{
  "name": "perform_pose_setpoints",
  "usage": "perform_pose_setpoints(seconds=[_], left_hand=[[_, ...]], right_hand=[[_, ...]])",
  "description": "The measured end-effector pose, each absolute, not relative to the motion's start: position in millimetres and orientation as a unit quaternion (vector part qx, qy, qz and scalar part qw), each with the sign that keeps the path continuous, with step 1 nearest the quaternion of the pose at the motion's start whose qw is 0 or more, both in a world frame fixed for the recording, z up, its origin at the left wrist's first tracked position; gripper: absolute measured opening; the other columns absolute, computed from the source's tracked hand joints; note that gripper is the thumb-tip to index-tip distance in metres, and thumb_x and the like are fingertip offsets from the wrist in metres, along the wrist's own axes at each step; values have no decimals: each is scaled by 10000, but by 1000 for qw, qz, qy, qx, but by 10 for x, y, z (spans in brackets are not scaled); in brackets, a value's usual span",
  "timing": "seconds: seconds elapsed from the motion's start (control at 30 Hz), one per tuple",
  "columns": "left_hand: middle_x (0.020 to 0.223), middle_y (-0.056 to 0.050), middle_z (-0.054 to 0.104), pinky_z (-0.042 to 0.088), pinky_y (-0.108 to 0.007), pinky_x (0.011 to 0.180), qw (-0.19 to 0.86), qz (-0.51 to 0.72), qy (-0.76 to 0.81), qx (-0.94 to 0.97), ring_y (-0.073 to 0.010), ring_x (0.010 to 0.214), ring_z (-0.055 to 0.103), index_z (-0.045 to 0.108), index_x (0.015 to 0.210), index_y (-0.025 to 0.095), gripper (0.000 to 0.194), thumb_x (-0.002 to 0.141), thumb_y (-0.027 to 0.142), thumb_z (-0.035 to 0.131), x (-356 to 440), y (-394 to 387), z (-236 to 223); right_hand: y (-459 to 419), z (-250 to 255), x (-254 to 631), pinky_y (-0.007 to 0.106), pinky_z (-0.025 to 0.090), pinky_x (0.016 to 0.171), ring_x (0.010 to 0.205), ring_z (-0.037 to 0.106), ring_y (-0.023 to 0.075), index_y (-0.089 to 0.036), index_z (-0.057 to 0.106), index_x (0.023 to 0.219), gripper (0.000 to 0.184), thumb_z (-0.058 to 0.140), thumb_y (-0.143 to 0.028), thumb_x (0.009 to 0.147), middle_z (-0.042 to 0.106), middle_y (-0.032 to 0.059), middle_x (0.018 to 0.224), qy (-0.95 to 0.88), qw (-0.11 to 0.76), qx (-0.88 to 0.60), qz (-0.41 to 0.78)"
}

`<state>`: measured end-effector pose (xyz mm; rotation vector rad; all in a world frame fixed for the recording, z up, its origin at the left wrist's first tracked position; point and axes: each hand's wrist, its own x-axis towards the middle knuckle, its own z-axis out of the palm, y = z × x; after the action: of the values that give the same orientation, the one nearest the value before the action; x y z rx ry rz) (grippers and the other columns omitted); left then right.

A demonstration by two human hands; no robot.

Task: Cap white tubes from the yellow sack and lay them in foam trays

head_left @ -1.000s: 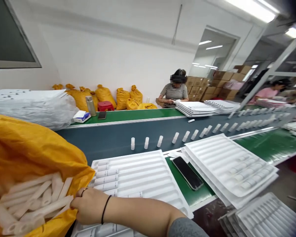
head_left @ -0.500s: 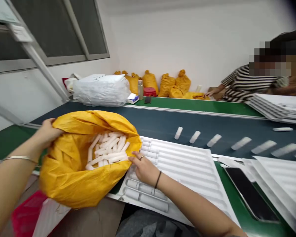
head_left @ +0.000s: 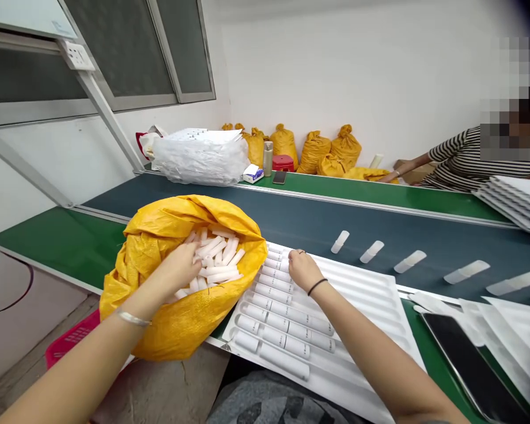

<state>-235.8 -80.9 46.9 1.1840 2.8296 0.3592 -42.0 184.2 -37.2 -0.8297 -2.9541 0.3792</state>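
Left hand (head_left: 176, 268) moved off the near-left rim of the yellow bag (head_left: 159, 306) and now reaches in among the white tubes (head_left: 216, 259), right hand (head_left: 302, 270) shifted right from the bag's edge onto the far grooves of the white tray (head_left: 357, 294), more tubes lying in the tray's left rows.

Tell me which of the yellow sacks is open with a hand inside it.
The big yellow sack at the near table edge: its mouth gapes over white tubes, the left hand inside. The sacks by the far wall are tied shut.
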Motion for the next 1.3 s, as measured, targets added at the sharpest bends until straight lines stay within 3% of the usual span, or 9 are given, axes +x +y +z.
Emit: perform_pose_setpoints(seconds=[0.13,0.27,0.4,0.57,0.77,0.9,0.97,1.07,1.3], left_hand=[[851,-111,693,496,-353,687,92,119,919,364,-292,801,649,667,935,152,306,695,308,562,-2466,-618,103],[847,-71,698,494,-329,707,109,151,906,381,-259,815,649,668,861,198,207,725,298,547,-2439,-547,-5],[1074,-91,660,465,-352,877,73,194,884,420,-274,1037,594,633,1003,189,276,781,317,532,-2238,-557,97],[1164,-84,607,464,-357,904,8,281,834,474,-234,1047,580,494,1216,207,355,898,353,439,-1755,-605,269],[1071,-90,574,473,-367,899,-19,337,759,556,-218,1017,553,527,1249,271,329,932,308,447,-1179,-475,307],[966,-76,593,503,-369,814,-21,322,742,588,-223,917,579,539,1272,319,356,921,323,481,-1002,-351,361],[1019,-85,607,504,-372,848,-11,337,725,601,-230,965,583,496,1317,309,408,910,342,507,-960,-318,401],[1146,-109,602,511,-370,858,20,364,732,576,-236,1000,589,438,1359,253,499,889,385,541,-941,-307,452],[1037,-65,662,488,-300,863,59,400,724,559,-184,971,610,591,1158,173,283,923,299,497,-916,-322,507]], right_hand=[[2026,-371,-847,398,455,925,1052,575,206,-125,568,1161,258,483,-235,944,591,108,1158,-955,10,-262,137],[2186,-366,-1105,389,508,856,971,604,185,-139,598,1094,269,563,-332,910,608,84,1117,-954,-36,-248,167],[2209,-239,-1020,379,491,854,955,604,198,-112,608,1018,228,612,-283,867,625,95,1041,-950,0,-249,190],[1888,45,-510,303,471,794,885,600,188,-122,517,1099,253,491,-218,867,625,94,946,-932,120,-248,236],[1494,247,215,267,519,686,777,609,135,-182,524,1135,263,452,-307,915,625,69,1014,-819,216,-11,531],[1553,359,492,319,503,821,906,605,162,-217,560,1167,260,505,-252,915,643,69,1047,-874,234,25,425],[1589,403,562,333,493,850,950,599,173,-224,551,1183,268,499,-238,921,642,76,1079,-889,246,42,384],[1616,423,624,321,500,797,870,599,165,-231,543,1184,265,493,-237,924,646,70,1046,-885,291,5,363],[1661,361,724,281,493,670,744,576,149,-212,586,1150,259,538,-281,905,636,44,884,-859,276,-46,429]])
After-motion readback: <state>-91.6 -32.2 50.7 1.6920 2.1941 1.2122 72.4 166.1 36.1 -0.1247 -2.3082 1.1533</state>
